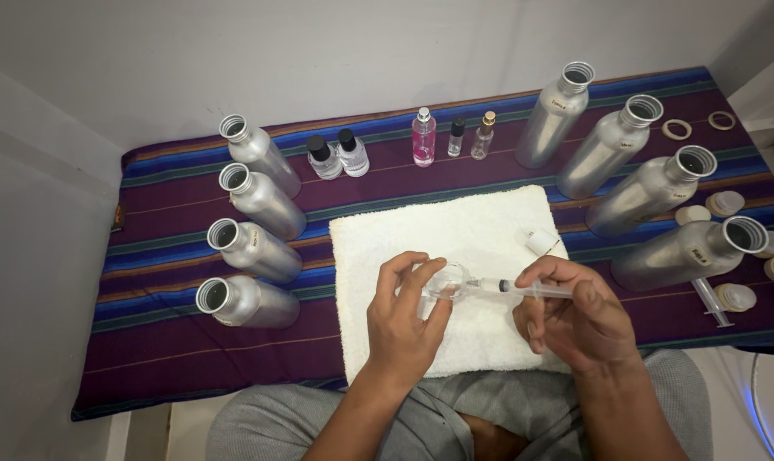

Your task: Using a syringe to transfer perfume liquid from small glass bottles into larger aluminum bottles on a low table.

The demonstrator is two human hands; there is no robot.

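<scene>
— Four silver metal bottles [248, 224] stand uncapped in a column at the far left, on the striped purple cloth [173, 341]. Are you seeing labels on them?

— Small pale tags on the lower ones, too tiny to make out. Moving in: two clear squat bottles with black caps [338, 156], then a pink spray bottle [423, 137], then two slim vials [470, 136], one dark-capped, one gold-capped, all along the back edge.

— And centre stage?

— White towel [489, 230], and over it the left hand [401, 320], thumb and fingers curled round a small clear glass bottle [447, 280], pinching it. Glass on white, so its outline is hard to read.

— The syringe?

— Clear syringe [523, 288] lying nearly level, long axis left to right, tip pointing left into that bottle's mouth. The right hand [575, 320] is closed around the barrel's rear; the plunger end is hidden under those fingers.

— Further right?

— A small white cap [541, 241] on the towel's corner, four more open silver bottles [639, 171] with small labels, a second syringe [711, 300] on the cloth, and pale round lids [728, 205] running to the edge, the last ones cut off.
</scene>
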